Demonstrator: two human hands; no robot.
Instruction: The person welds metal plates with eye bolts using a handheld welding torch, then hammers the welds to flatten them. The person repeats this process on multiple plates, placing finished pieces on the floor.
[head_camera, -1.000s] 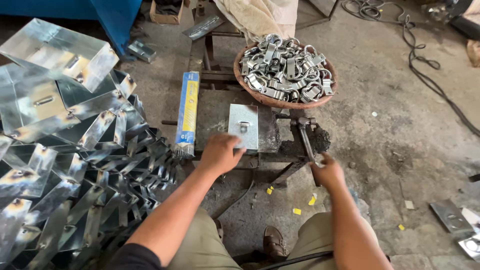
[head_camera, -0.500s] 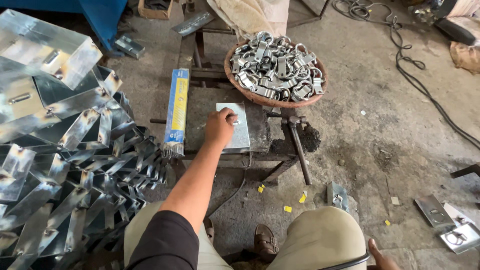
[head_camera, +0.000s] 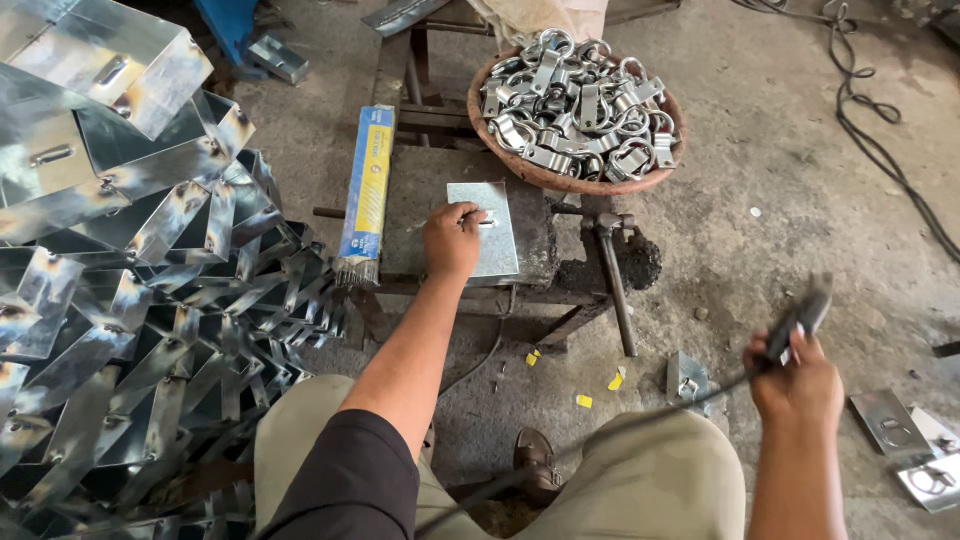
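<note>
On the floor at left sprawls a heap of folded steel brackets (head_camera: 120, 300). Smaller, the flat metal plate (head_camera: 485, 230) lies on the workbench (head_camera: 420, 200), pressed by the left hand (head_camera: 452, 240). The right hand (head_camera: 795, 380) grips what looks like a blurred electrode holder (head_camera: 800, 320).

A single head-worn camera looks steeply down from above the seated person's knees, facing forward over the small metal surface (head_camera: 420, 200) at arm's reach, with concrete floor (head_camera: 800, 180) beyond. No second view overlaps it.
</note>
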